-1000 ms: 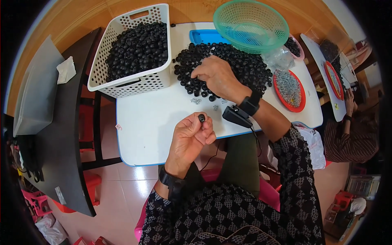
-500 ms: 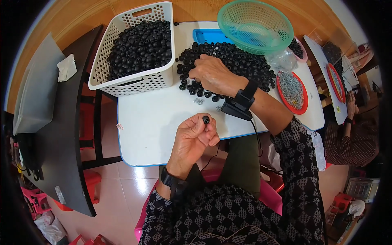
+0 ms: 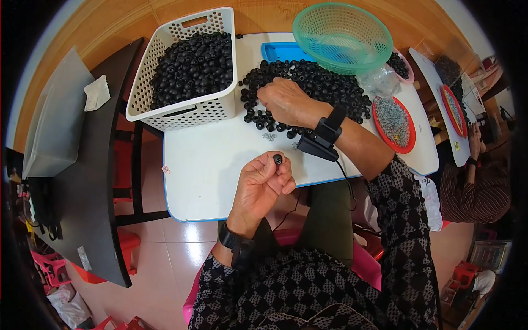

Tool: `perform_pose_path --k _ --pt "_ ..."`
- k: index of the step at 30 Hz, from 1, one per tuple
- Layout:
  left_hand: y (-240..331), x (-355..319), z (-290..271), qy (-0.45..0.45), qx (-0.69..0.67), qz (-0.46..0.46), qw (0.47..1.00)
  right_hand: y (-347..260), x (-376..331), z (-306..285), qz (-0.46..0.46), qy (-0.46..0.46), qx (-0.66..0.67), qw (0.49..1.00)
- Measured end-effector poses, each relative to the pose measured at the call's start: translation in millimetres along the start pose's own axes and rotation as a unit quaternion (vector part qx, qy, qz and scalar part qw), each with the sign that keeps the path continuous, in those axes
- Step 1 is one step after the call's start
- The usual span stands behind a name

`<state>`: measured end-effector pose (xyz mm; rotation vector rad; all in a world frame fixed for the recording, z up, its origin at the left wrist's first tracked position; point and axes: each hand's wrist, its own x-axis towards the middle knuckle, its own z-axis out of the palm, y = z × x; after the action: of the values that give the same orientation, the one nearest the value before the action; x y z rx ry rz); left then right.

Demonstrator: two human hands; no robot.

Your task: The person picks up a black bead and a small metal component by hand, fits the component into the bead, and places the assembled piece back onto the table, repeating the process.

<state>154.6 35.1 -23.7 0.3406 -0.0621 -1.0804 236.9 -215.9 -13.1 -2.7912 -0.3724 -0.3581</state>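
Note:
Between the thumb and fingers of my left hand [image 3: 260, 184], raised in front of the table's near edge, is a small black round cap [image 3: 278, 159]. Its hollow opening faces up. My right hand [image 3: 290, 103] reaches over the left part of a spread pile of black caps [image 3: 335, 91]. Its fingers are curled down, and the back of the hand hides the tips, so what they hold cannot be made out. Small clear pieces [image 3: 269, 136] lie on the white table [image 3: 220, 165] just nearer than the pile.
A white perforated basket [image 3: 214, 104] full of black caps stands at left. Behind the pile are a blue tray [image 3: 278, 51] and a green colander [image 3: 341, 63]. At right sits a red plate [image 3: 410, 140] of small grey pieces. A black cabled device [image 3: 317, 148] lies below my right wrist.
My right hand has shifted slightly at the pile, its fingers still curled down. The left hand keeps the black cap in nearly the same place. The whole view has tilted a little.

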Motion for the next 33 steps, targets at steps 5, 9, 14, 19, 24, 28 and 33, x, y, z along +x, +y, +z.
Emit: perform_pose_path --k 5,9,14,19,24,28,33 --pt "1.7 -5.5 -1.4 0.005 -0.005 0.000 1.000 -7.9 -0.3 -5.0 0.018 0.012 0.030 0.999" --pt "2.4 -8.0 4.9 0.010 -0.002 -0.009 1.000 -9.0 0.0 -6.5 0.074 -0.047 -0.018 0.996" --pt "3.2 -12.1 6.6 0.008 0.003 0.000 1.000 -24.8 6.1 -10.9 0.114 -0.052 -0.015 0.992" --pt "2.2 -12.3 6.2 -0.005 -0.011 -0.003 1.000 -27.2 5.8 -11.5 0.152 -0.051 0.025 0.987" --pt "2.4 -11.8 5.6 -0.002 -0.006 0.000 1.000 -9.5 -3.3 -20.9 0.120 0.018 0.030 0.992" --pt "1.8 -10.8 4.4 0.009 -0.006 -0.003 1.000 -7.8 -7.6 -22.9 0.110 0.028 0.058 0.992" --pt "0.3 -9.2 6.2 0.005 -0.004 0.005 1.000 -10.4 -6.1 -15.8 0.087 0.048 0.037 0.994"
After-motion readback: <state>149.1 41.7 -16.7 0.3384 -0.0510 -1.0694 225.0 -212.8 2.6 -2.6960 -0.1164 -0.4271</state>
